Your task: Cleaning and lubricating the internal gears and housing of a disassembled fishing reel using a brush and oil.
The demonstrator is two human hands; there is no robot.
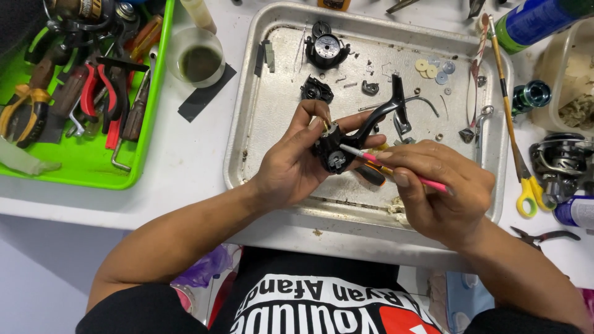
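Note:
My left hand (291, 164) grips a black fishing reel body (333, 148) over the metal tray (247, 124); its black stem (383, 108) points up and to the right. My right hand (433, 192) pinches a thin pink brush (396, 173) like a pen, with the pale tip touching the reel body. Loose reel parts lie in the tray beyond the hands: a round black cover (327, 49), a small black housing (317, 91), several washers (433, 68) and a wire bail (421, 102).
A green tray (80, 167) of pliers and screwdrivers sits at the left. A small dish of dark liquid (199, 59) stands beside it. At the right lie yellow-handled scissors (529, 192), another reel (560, 161), a spray can (532, 21) and a clear tub (572, 74).

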